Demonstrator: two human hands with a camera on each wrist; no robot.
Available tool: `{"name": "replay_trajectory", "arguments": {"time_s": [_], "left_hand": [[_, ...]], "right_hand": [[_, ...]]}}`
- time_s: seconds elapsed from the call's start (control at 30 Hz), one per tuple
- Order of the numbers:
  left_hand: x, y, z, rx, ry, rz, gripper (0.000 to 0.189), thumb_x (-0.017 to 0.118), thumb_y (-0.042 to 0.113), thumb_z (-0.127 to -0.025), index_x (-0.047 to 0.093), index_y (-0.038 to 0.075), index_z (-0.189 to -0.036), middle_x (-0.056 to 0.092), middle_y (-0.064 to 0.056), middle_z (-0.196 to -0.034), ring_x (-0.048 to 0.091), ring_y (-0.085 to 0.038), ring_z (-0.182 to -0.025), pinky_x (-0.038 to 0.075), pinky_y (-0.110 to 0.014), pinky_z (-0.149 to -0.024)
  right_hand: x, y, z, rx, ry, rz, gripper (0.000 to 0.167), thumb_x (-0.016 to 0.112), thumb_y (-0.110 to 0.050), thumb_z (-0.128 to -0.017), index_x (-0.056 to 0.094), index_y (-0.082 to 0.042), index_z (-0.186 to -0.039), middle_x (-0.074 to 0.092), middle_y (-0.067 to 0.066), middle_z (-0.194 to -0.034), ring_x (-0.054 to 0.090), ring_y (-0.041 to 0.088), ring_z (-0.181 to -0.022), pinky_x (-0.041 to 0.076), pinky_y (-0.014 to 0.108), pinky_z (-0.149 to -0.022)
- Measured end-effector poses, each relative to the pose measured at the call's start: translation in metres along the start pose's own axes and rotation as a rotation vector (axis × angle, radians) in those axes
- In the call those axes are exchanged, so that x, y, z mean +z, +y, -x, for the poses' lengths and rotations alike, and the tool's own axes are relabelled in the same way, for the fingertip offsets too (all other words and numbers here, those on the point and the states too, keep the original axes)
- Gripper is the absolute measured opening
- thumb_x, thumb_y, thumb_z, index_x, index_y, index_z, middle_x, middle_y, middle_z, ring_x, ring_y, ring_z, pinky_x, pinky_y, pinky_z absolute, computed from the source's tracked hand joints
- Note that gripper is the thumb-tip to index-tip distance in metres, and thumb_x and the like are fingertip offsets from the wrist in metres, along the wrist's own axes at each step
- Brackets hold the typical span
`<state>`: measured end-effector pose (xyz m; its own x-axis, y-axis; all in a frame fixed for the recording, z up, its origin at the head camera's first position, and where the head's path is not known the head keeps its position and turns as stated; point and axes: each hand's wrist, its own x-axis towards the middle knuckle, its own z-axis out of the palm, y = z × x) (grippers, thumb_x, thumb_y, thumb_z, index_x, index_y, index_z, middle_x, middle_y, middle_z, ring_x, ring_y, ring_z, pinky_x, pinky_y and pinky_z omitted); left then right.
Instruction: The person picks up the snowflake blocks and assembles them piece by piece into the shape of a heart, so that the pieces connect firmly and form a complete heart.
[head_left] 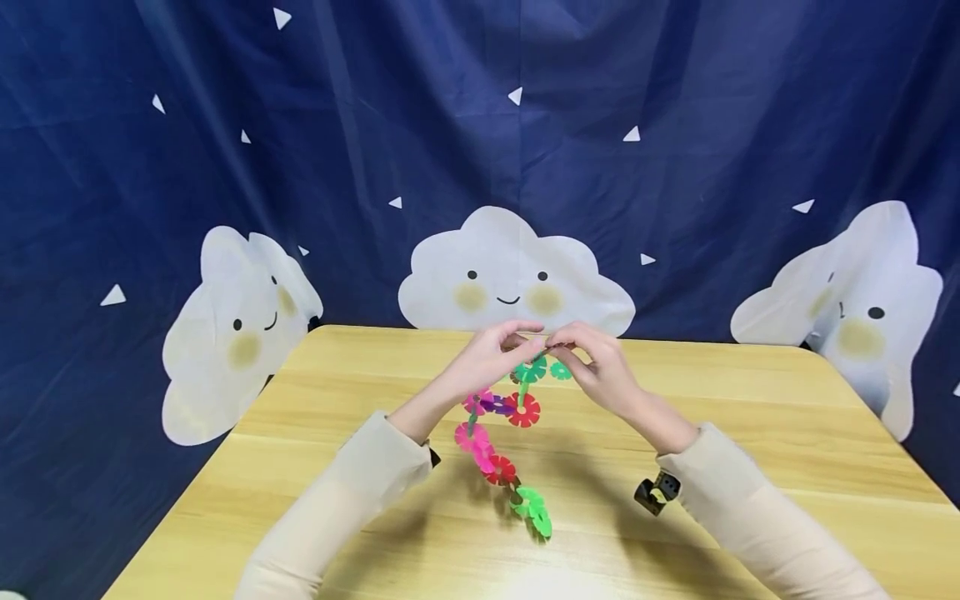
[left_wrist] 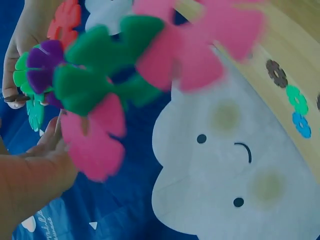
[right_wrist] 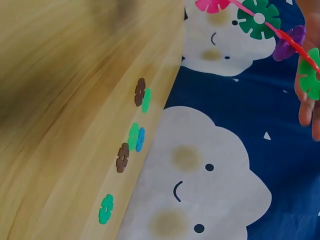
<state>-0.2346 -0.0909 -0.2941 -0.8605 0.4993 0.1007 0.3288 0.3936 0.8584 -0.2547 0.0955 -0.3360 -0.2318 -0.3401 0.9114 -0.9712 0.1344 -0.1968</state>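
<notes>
- A chain of slotted, flower-shaped plastic discs (head_left: pixel 480 454) hangs from two hands over a wooden table (head_left: pixel 360 367), curving through green, red, purple, pink, red, brown and bright green; whether its lower end touches the tabletop cannot be told.
- The left hand (head_left: pixel 495 357) bends its thumb and fingers around the chain's top end, a green disc (head_left: pixel 530 369) showing just below the thumb.
- The right hand (head_left: pixel 597 367) meets it fingertip to fingertip, nearly closed, thumb and forefinger pinching a small brown disc (left_wrist: pixel 17 98), seen edge-on in the left wrist view; whether that piece is joined to the chain is unclear.
- Loose discs lie flat along the table's far edge, seen from the right wrist: brown (right_wrist: pixel 122 158) and blue (right_wrist: pixel 140 139) ones among several greens (right_wrist: pixel 106 209).
- Pale sleeves (head_left: pixel 382 467) cover both forearms; a black device (head_left: pixel 657 492) sits at the right wrist.
- Behind the table hangs a navy curtain (head_left: pixel 450 108) printed with white triangles (head_left: pixel 515 97) and smiling clouds (head_left: pixel 513 312), one centred beyond the hands.
</notes>
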Motion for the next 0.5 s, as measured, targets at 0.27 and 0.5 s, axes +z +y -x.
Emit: {"name": "replay_trajectory", "arguments": {"time_s": [0.27,0.5], "left_hand": [[0.0047,-0.0047,-0.0043,-0.010,-0.081,0.210,0.039,0.050,0.024,-0.095,0.050,0.002,-0.127,0.065,-0.019,-0.101,0.064,-0.022,-0.089,0.049,-0.028,-0.080],[0.0063,-0.0076,-0.0045,-0.027,-0.035,0.176,0.041,0.049,0.027,-0.094,0.050,0.006,-0.130,0.065,-0.014,-0.100,0.058,-0.018,-0.095,0.043,-0.034,-0.090]], "right_hand": [[0.0018,0.0004,-0.0011,0.009,0.021,0.030,0.022,0.053,-0.019,-0.090,0.062,0.001,-0.086,0.063,0.011,-0.078,0.056,0.020,-0.073,0.043,0.020,-0.072],[0.0020,0.0006,-0.0020,0.042,0.003,0.056,0.010,0.057,0.008,-0.084,0.062,0.003,-0.090,0.063,0.012,-0.083,0.054,0.018,-0.072,0.044,0.021,-0.068]]}}
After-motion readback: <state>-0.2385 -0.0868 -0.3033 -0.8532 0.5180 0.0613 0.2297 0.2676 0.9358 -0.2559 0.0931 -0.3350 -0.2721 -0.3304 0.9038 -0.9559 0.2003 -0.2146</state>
